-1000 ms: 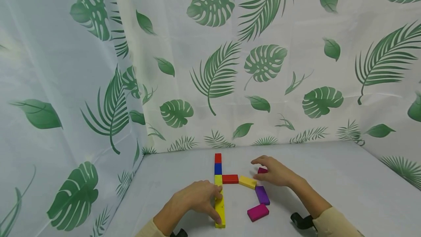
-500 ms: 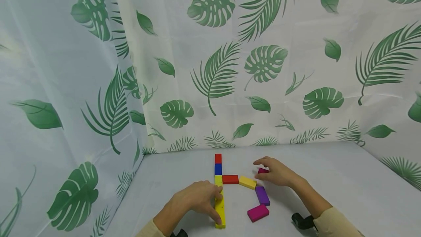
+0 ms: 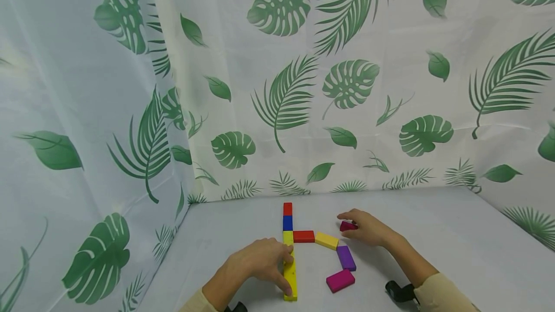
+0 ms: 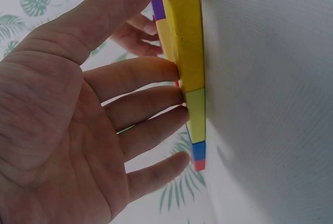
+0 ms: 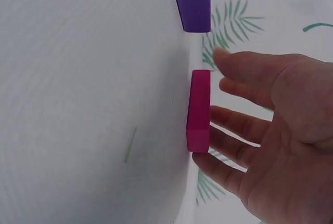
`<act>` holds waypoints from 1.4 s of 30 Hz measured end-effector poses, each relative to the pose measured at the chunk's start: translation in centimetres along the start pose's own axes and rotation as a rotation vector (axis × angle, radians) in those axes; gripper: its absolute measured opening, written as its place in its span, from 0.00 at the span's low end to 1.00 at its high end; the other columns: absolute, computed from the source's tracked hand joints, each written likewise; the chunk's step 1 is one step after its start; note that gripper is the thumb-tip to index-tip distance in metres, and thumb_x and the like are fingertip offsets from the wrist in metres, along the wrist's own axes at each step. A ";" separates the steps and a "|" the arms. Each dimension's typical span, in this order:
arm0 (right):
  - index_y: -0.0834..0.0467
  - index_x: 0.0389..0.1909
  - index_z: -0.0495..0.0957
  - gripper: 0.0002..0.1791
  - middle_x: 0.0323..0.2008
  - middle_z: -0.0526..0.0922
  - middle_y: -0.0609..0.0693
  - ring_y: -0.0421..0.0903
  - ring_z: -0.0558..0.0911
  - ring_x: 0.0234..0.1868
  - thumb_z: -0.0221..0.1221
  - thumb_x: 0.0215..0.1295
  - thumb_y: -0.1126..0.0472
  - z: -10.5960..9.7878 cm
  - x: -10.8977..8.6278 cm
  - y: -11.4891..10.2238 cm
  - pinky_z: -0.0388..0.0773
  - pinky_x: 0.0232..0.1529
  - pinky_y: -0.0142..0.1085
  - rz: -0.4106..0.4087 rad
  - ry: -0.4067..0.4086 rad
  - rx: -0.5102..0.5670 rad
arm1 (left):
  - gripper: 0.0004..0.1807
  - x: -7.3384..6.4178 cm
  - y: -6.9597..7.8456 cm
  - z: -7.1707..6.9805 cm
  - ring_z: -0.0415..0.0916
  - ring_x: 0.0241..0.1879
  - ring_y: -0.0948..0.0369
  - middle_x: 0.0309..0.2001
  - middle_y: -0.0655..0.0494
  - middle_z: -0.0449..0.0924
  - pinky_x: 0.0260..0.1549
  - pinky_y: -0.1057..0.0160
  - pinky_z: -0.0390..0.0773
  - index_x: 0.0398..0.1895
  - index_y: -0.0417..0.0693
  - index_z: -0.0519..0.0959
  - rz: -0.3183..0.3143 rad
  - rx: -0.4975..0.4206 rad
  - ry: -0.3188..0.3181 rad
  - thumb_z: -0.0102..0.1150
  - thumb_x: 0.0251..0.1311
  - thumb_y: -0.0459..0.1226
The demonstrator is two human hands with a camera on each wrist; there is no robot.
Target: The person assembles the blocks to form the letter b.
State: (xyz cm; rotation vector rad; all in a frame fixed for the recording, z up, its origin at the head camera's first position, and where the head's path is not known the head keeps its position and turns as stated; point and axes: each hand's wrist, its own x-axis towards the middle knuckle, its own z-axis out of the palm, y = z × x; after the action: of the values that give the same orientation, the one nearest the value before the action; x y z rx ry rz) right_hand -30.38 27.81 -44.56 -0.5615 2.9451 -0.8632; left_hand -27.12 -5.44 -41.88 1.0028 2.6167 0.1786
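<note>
My left hand (image 3: 262, 259) rests on the row of yellow blocks (image 3: 289, 280). Its thumb is at the near end and its fingertips lie farther up, fairly straight. In the left wrist view, the fingertips touch the side of a yellow block (image 4: 184, 37). At the right, my right hand (image 3: 366, 227) is spread around a small magenta block (image 3: 348, 226) lying on the table. The right wrist view shows that magenta block (image 5: 199, 112) with loosely extended fingers beside it. Whether they touch it is hard to tell.
Beyond the yellow row lie a blue block (image 3: 288, 223) and a red block (image 3: 288, 209). Branching right are another red block (image 3: 303, 236), a pale yellow block (image 3: 326, 240), a purple block (image 3: 346, 258) and a nearer magenta block (image 3: 340, 280). Leaf-patterned cloth (image 3: 303, 167) rises behind.
My right hand has shifted slightly right and nearer, and more of the far magenta block shows between its thumb and fingers. The left hand has stayed still on the yellow row.
</note>
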 end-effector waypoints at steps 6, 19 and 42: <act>0.61 0.64 0.80 0.27 0.53 0.81 0.55 0.49 0.79 0.51 0.70 0.65 0.58 0.2 0.2 0.5 0.85 0.50 0.47 -0.014 -0.013 -0.016 | 0.33 0.0 0.0 -0.1 0.78 0.60 0.64 0.70 0.68 0.76 0.61 0.56 0.80 0.58 0.68 0.86 0.007 -0.001 -0.004 0.78 0.47 0.63; 0.62 0.60 0.83 0.22 0.47 0.81 0.52 0.46 0.76 0.46 0.69 0.66 0.61 0.2 0.2 0.5 0.78 0.42 0.34 -0.028 -0.024 -0.038 | 0.33 0.0 0.0 0.0 0.78 0.60 0.64 0.70 0.68 0.76 0.61 0.56 0.80 0.58 0.69 0.86 0.009 0.007 -0.001 0.78 0.47 0.63; 0.59 0.55 0.84 0.20 0.44 0.83 0.51 0.48 0.78 0.46 0.71 0.61 0.68 0.0 -0.1 0.1 0.86 0.44 0.45 0.042 -0.010 0.006 | 0.33 0.4 -0.4 0.3 0.78 0.58 0.65 0.69 0.68 0.77 0.60 0.58 0.80 0.58 0.68 0.87 0.025 0.016 0.003 0.77 0.47 0.64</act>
State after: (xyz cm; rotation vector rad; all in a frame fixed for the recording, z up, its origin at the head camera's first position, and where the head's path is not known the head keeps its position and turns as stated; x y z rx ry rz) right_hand -30.31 27.90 -44.58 -0.4996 2.9327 -0.8621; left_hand -27.54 -5.47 -42.38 1.0418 2.6131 0.1647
